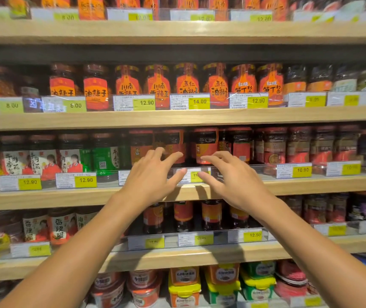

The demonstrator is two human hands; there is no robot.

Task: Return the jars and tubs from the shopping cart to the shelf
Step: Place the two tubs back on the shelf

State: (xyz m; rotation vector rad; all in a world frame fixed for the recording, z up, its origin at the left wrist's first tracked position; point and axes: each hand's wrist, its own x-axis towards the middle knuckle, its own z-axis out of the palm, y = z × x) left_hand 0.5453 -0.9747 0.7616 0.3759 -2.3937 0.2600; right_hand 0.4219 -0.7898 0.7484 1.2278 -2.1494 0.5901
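Both arms reach up toward the middle shelf (88, 196). My left hand (153, 174) is open with fingers spread, just in front of a dark jar with a red label (173, 143). My right hand (228, 176) is also open, fingers apart, in front of a second dark red-labelled jar (206, 145). Neither hand holds anything; their fingertips hover near the clear shelf-edge rail and a yellow price tag (194, 175). No shopping cart is in view.
Wooden shelves stacked with rows of sauce jars fill the view: orange-labelled jars (186, 85) above, green and white-labelled jars (73, 156) at left, dark jars (297, 145) at right. Plastic tubs (184, 285) sit on the lowest shelf. Price tags line every edge.
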